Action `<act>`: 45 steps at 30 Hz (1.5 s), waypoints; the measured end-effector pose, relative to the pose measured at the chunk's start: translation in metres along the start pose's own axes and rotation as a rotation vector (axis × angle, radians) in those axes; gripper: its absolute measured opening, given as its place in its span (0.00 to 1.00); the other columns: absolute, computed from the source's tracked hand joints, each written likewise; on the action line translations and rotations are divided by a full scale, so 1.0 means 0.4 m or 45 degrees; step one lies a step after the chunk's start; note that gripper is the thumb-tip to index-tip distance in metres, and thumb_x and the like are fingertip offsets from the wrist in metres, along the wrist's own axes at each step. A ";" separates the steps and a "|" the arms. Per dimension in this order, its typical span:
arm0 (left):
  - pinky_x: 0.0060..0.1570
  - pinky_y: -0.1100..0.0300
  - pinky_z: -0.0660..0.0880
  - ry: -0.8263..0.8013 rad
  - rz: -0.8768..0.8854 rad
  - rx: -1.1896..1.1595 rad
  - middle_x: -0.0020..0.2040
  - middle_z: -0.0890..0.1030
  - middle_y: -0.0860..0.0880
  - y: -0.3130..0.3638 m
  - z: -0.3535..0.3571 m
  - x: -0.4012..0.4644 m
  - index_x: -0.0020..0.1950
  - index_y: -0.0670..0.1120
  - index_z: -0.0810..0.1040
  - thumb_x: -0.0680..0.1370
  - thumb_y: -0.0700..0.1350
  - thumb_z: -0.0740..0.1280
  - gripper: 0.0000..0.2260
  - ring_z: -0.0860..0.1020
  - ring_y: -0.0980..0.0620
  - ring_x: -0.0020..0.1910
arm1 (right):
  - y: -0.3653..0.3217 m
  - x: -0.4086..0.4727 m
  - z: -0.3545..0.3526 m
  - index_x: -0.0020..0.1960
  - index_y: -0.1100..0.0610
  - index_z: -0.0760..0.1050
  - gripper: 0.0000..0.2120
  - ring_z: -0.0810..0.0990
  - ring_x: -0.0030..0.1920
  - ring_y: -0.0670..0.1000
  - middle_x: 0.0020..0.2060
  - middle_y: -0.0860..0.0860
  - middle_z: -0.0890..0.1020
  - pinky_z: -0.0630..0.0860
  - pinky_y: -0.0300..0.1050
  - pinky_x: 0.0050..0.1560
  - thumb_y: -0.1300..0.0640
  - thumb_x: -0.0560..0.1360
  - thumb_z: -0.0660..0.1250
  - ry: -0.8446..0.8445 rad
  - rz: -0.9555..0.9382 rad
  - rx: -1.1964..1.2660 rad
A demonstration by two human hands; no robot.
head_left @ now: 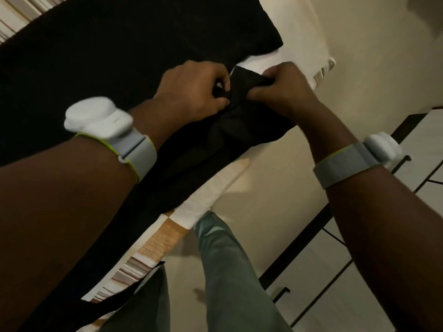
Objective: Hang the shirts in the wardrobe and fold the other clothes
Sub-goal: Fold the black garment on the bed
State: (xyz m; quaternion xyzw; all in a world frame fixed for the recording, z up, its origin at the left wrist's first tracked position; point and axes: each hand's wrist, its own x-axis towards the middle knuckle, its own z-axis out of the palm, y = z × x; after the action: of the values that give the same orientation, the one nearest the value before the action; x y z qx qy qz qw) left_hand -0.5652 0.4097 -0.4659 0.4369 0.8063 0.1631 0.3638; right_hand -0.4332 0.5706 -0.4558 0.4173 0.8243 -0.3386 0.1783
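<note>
2 hands [239, 89], 1 blk garment [242, 121] gripped

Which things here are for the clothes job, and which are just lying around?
For the job: black garment, gripped by left hand and right hand; wardrobe.
Just there: white sheet, striped bedding, wrist bands.

A single wide-angle camera sat on the person's head and looked steeply down, tilted so the bed [215, 200] ran diagonally from lower left to upper right. It was close: forearms filled both lower corners, and the floor [275, 168] lay at centre right.
</note>
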 end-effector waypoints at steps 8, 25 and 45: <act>0.43 0.53 0.75 0.100 -0.142 -0.655 0.39 0.78 0.49 -0.012 -0.044 0.061 0.41 0.50 0.76 0.84 0.65 0.57 0.22 0.75 0.51 0.36 | 0.075 0.081 -0.141 0.37 0.49 0.70 0.17 0.76 0.32 0.38 0.35 0.47 0.76 0.73 0.34 0.36 0.42 0.75 0.73 0.292 -0.026 0.445; 0.61 0.66 0.73 0.727 -0.062 -0.308 0.64 0.76 0.50 -0.164 -0.028 -0.099 0.68 0.50 0.75 0.81 0.47 0.66 0.14 0.76 0.58 0.60 | -0.051 0.021 0.071 0.59 0.58 0.78 0.13 0.76 0.60 0.54 0.58 0.57 0.78 0.74 0.51 0.62 0.49 0.82 0.64 0.704 -0.662 -0.040; 0.70 0.50 0.72 2.033 -2.053 -0.857 0.65 0.74 0.44 -0.399 0.453 -1.302 0.75 0.40 0.69 0.80 0.52 0.69 0.27 0.75 0.44 0.65 | -0.370 -0.579 0.768 0.68 0.48 0.72 0.19 0.76 0.67 0.57 0.67 0.54 0.76 0.66 0.57 0.70 0.46 0.79 0.58 -0.524 -1.999 -0.612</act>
State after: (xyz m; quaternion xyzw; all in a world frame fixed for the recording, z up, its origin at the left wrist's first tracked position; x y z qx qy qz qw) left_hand -0.3426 -0.1193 -0.4509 -0.5413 0.7644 0.3173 -0.1482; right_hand -0.4134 0.1595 -0.4791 -0.3957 0.8756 -0.2489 0.1218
